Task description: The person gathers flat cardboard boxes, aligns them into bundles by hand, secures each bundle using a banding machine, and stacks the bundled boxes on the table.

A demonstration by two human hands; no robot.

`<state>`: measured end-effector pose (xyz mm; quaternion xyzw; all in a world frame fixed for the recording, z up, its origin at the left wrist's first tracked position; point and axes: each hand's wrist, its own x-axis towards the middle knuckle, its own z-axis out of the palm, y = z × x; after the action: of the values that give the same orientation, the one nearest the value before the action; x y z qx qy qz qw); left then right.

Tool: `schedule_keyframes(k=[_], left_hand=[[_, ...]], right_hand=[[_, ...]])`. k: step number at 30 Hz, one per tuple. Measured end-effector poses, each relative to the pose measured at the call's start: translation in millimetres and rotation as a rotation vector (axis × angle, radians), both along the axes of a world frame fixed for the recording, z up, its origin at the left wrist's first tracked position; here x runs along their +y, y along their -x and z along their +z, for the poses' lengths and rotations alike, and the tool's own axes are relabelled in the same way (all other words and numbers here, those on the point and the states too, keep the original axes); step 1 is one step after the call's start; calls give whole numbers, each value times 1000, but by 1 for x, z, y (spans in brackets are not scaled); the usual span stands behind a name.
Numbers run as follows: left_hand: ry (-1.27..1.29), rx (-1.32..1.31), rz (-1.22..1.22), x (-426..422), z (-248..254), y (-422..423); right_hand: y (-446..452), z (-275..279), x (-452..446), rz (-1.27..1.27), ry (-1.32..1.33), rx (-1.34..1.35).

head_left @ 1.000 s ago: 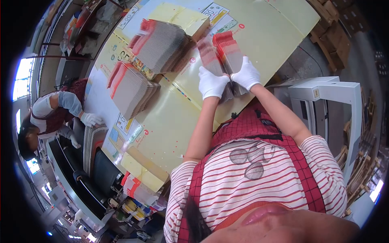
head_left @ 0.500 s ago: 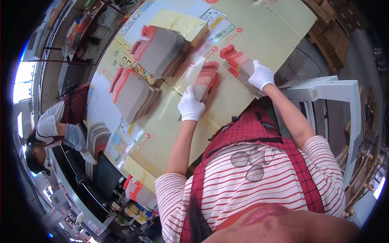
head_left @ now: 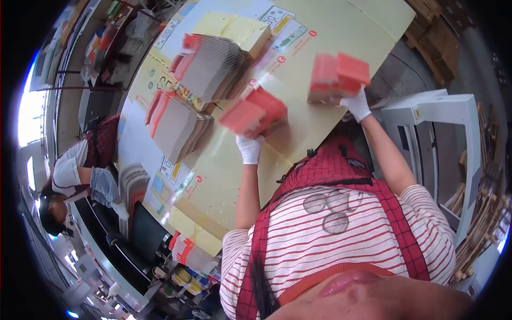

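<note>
Both of my hands wear white gloves. My left hand [head_left: 249,148] is closed on the near edge of a red cardboard piece [head_left: 246,118], blurred by motion, its printed face tilted up over the table. In my right hand [head_left: 356,102] is another red cardboard piece [head_left: 325,72], with a folded or overlapping part on its right. The fingers of both hands are mostly hidden by the cardboard. Beyond my left hand lies a fanned stack of red-ended corrugated cardboard [head_left: 178,125], and a taller such stack [head_left: 213,64] stands behind it.
A pale yellow table [head_left: 352,26] with printed sheets spreads before me. A cardboard block [head_left: 258,42] sits behind the tall stack. To the right stands a grey metal frame [head_left: 453,106]. A co-worker [head_left: 88,170] in a red apron works at the left, beside more stacked cardboard [head_left: 133,178].
Both hands have turned the cardboard pieces, so broad red faces now show instead of narrow grey and red sides. The co-worker has shifted slightly.
</note>
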<state>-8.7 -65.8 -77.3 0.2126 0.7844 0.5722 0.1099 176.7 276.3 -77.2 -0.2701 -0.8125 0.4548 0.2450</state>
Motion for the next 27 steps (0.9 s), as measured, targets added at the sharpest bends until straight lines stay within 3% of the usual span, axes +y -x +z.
schedule_keyframes(k=[2, 3, 5, 6, 8, 9, 12, 15, 16, 18, 19, 20, 22, 25, 27], left_hand=[[-83, -39, 87, 8, 17, 4], [-158, -256, 100, 14, 52, 2], [-101, -345, -4, 12, 72, 15], [-45, -333, -59, 13, 87, 18], [749, 85, -93, 26, 122, 4], [903, 152, -157, 28, 109, 3], [901, 283, -124, 28, 67, -15], [875, 193, -148, 23, 69, -8], [842, 124, -140, 20, 73, -3], [762, -16, -125, 14, 86, 19], [452, -261, -92, -3, 47, 32], [54, -661, -55, 1, 70, 26], [-239, -804, -138, 5, 86, 21], [-324, -910, -247, 27, 89, 14], [-426, -1087, -395, 56, 88, 0]], right_hand=[[-2, 35, 5, 0, 461, -33], [0, 58, 11, 40, 544, -55], [0, 89, 17, 88, 691, -190], [0, 96, 12, 47, 539, -343], [-1, 104, -9, -39, 233, -635], [2, 104, -23, -38, -108, -907], [3, 95, -59, -28, -361, -885], [9, 99, -57, -28, -315, -919], [9, 106, -49, -18, -249, -939], [-1, 88, -23, 26, 75, -693], [-4, 74, -23, 28, 349, -538], [-7, 62, -27, 26, 622, -380], [-10, 49, -33, 72, 1048, -189], [-7, -7, -48, -62, 1099, -232], [-7, -12, -53, -96, 1028, -195]])
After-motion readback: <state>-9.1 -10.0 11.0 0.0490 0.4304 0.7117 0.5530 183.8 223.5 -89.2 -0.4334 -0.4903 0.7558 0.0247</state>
